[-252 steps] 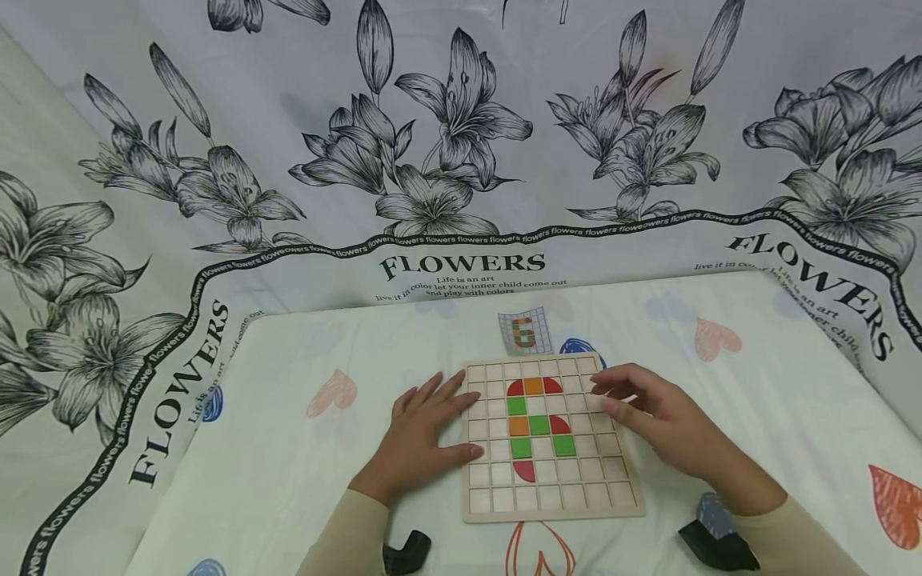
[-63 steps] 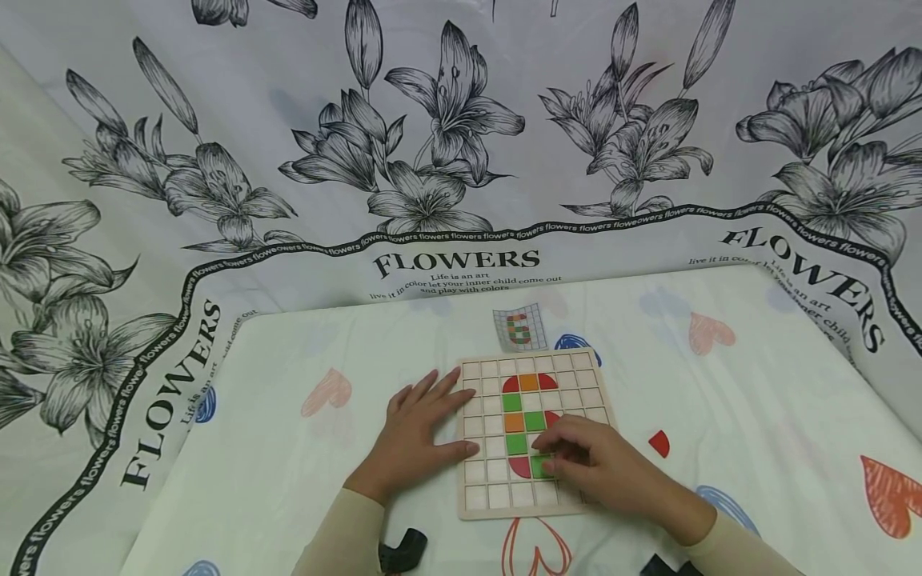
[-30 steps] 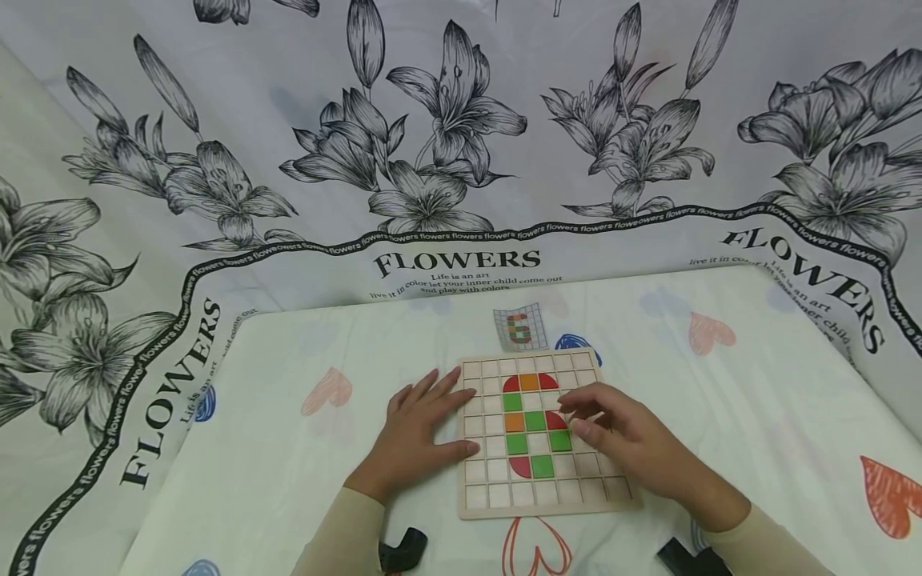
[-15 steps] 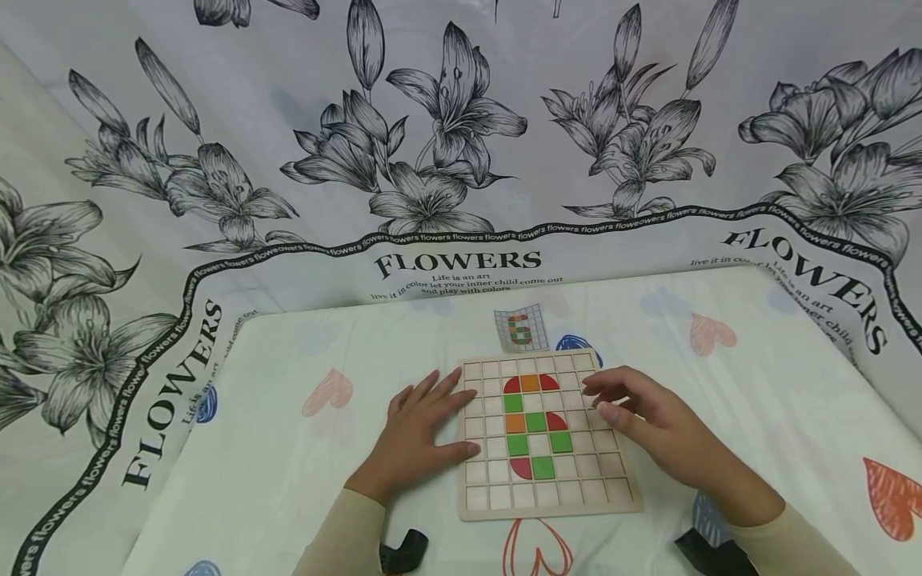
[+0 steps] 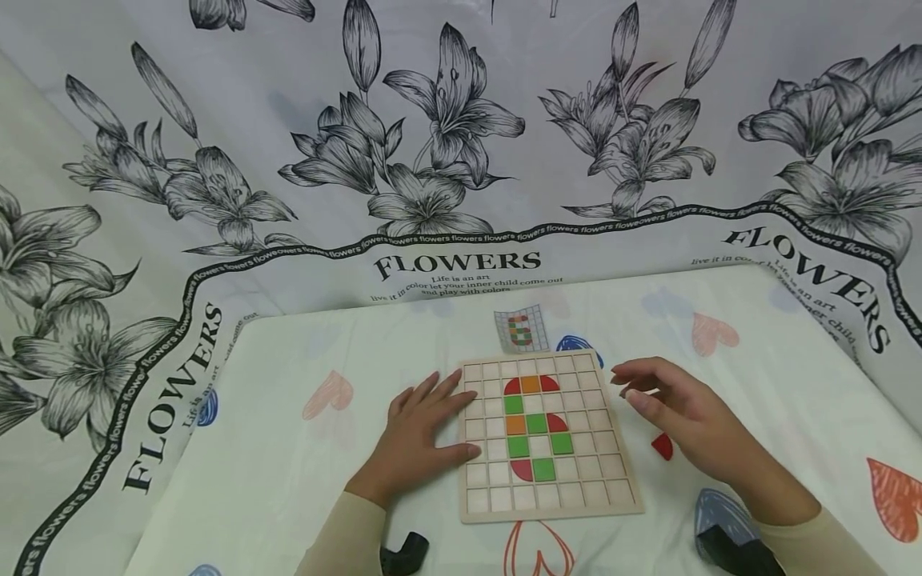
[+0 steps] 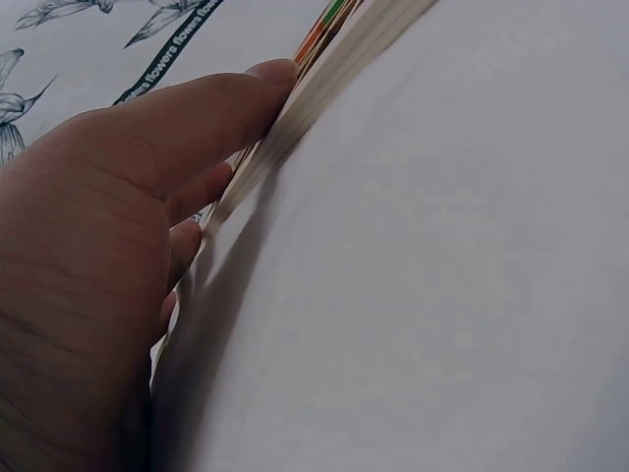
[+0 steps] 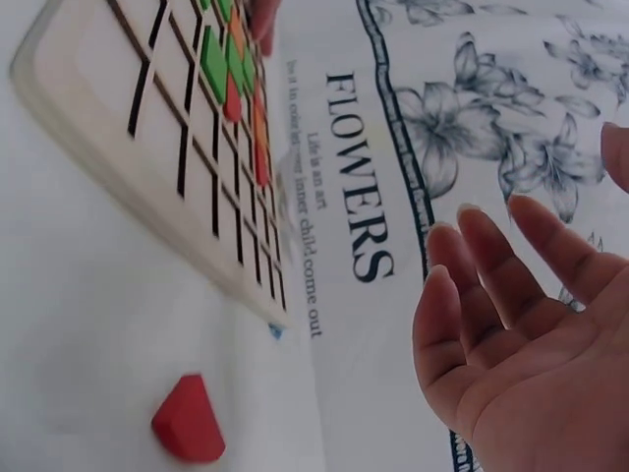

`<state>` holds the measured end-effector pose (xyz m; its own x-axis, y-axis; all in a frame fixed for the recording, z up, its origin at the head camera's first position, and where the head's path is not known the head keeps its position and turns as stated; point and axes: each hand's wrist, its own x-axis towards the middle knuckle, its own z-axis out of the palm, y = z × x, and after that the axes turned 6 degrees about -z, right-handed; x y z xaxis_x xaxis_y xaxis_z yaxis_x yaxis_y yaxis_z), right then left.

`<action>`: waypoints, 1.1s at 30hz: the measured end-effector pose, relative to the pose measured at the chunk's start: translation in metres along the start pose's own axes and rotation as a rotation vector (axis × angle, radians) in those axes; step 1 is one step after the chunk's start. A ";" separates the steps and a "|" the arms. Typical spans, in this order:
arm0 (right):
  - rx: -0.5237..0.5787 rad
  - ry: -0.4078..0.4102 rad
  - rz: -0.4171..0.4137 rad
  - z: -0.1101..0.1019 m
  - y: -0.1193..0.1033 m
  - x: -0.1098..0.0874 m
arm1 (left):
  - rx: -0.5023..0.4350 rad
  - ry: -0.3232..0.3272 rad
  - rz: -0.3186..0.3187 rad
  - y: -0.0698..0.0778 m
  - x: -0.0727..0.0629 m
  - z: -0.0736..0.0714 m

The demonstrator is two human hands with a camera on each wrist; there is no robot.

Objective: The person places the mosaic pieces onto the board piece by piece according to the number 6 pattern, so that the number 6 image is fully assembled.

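A wooden grid board [image 5: 605, 480] lies on the covered table, with red quarter-round, orange square and green square tiles set in its cells. My left hand [image 5: 414, 440] rests at its left side, fingers spread and fingertips on the frame; in the left wrist view the thumb [image 6: 226, 108] lies along the board's edge. To the right of the board hovers my right hand [image 5: 684, 412], fingers loosely bent and holding nothing. Below it on the cloth is a loose red quarter-round tile [image 5: 663, 446], partly covered by the hand in the head view but whole in the right wrist view.
Behind the board lies a small pattern card [image 5: 522, 329] showing a similar coloured figure on a grid. Black wrist straps or mounts [image 5: 405, 554] show near both forearms. A white cloth [image 5: 461, 168] printed with flowers hangs behind the table.
A green square has been added in the bottom row, right of the red tile. My right hand has since drawn back rightward off the board. The left hand has stayed put.
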<state>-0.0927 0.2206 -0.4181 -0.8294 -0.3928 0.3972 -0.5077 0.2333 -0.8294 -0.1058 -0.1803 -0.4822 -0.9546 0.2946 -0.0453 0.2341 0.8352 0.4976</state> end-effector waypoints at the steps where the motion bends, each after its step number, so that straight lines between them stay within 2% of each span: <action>1: -0.007 0.003 0.006 -0.002 0.001 -0.001 | 0.000 0.001 -0.001 0.000 0.000 0.000; 14: -0.157 0.042 0.081 -0.020 0.032 -0.030 | 0.009 0.006 0.005 0.001 -0.001 -0.001; 23: -0.219 -0.032 0.244 -0.028 0.050 -0.045 | 0.006 0.007 0.012 -0.001 -0.001 0.000; 33: -0.340 -0.101 0.204 -0.025 0.056 -0.049 | 0.010 0.007 0.010 0.001 -0.001 0.000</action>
<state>-0.0860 0.2754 -0.4741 -0.9024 -0.3898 0.1835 -0.3977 0.5898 -0.7028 -0.1046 -0.1801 -0.4819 -0.9535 0.2993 -0.0341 0.2452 0.8368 0.4896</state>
